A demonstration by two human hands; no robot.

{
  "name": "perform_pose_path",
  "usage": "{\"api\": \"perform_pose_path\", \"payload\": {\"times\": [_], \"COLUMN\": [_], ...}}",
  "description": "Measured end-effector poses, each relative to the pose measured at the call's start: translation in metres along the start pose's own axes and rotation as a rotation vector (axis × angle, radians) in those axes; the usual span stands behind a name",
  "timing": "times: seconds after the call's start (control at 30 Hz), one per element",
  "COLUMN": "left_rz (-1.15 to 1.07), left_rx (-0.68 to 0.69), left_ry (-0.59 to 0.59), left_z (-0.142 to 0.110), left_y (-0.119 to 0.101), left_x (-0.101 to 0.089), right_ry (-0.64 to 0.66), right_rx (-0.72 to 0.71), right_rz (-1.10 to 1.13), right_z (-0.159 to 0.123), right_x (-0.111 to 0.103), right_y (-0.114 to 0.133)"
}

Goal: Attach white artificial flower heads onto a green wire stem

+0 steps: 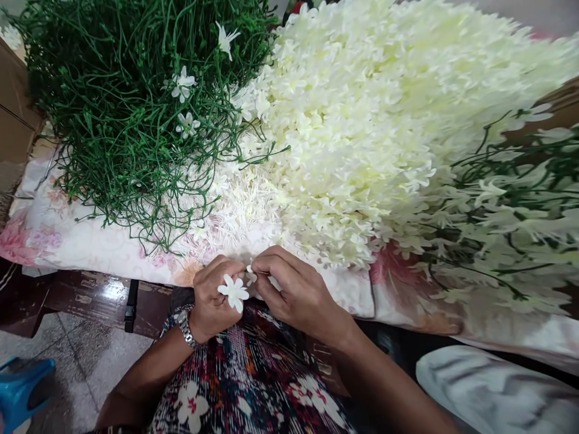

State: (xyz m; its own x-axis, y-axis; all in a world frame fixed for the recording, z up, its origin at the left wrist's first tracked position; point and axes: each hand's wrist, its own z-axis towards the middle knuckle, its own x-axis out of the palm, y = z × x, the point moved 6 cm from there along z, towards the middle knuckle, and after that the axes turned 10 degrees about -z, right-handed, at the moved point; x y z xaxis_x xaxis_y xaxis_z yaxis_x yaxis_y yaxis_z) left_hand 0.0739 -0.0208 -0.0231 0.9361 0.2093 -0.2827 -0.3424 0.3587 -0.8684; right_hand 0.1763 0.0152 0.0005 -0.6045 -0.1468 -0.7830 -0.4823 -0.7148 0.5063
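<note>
My left hand [211, 295], with a metal watch [186, 330] at its wrist, is closed around an artificial flower whose white petals [233, 293] stick out in front of the fist. The flower's stem is hidden in the fingers. Close beside it, my right hand [296, 292] pinches a small white flower piece [250, 275] between thumb and forefinger. Both hands are just over the table's near edge. Beyond them lie small white stamen-like pieces [239, 202], a large heap of pale yellow-white petals [362, 120] and a tangle of green plastic stems [122, 108].
A floral cloth [113, 241] covers the table. Assembled white flowers on green stems [511, 223] lie at the right. Cardboard [15, 114] stands at the far left. A blue plastic stool [25, 389] is on the tiled floor [76, 349], and white fabric [497, 392] is at lower right.
</note>
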Motion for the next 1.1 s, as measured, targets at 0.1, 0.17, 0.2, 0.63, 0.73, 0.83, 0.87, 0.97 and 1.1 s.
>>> {"api": "perform_pose_path", "payload": {"times": [0.1, 0.17, 0.2, 0.63, 0.73, 0.83, 0.87, 0.97, 1.1], "left_rz": [-0.031, -0.054, -0.065, -0.081, -0.078, -0.074, -0.073, -0.096, -0.146], "left_rx": [-0.021, -0.048, -0.061, -0.102, -0.083, -0.098, -0.117, -0.177, -0.232], "left_ry": [0.021, 0.023, 0.024, 0.047, 0.059, 0.072, 0.073, 0.070, 0.153], "left_z": [0.002, 0.002, 0.003, 0.000, 0.001, 0.002, 0.002, 0.005, 0.004], "left_y": [0.000, 0.000, 0.000, 0.004, 0.003, 0.004, 0.005, 0.005, 0.004], "left_x": [0.000, -0.001, -0.001, 0.002, 0.002, 0.002, 0.002, 0.000, 0.002], "right_ry": [0.007, 0.015, 0.015, 0.017, 0.036, 0.040, 0.034, 0.014, -0.034], "right_rx": [0.018, 0.015, 0.009, -0.005, -0.012, -0.012, -0.011, -0.007, 0.038], "right_rz": [0.025, 0.026, 0.018, -0.024, -0.039, -0.049, -0.047, -0.025, 0.005], "right_z": [0.000, 0.000, -0.001, -0.004, -0.002, 0.001, 0.002, 0.003, -0.002], "right_x": [-0.003, -0.004, -0.005, -0.002, -0.001, -0.001, -0.001, -0.004, -0.022], "right_y": [0.000, 0.000, 0.001, 0.000, 0.000, 0.001, 0.001, 0.000, -0.007]}}
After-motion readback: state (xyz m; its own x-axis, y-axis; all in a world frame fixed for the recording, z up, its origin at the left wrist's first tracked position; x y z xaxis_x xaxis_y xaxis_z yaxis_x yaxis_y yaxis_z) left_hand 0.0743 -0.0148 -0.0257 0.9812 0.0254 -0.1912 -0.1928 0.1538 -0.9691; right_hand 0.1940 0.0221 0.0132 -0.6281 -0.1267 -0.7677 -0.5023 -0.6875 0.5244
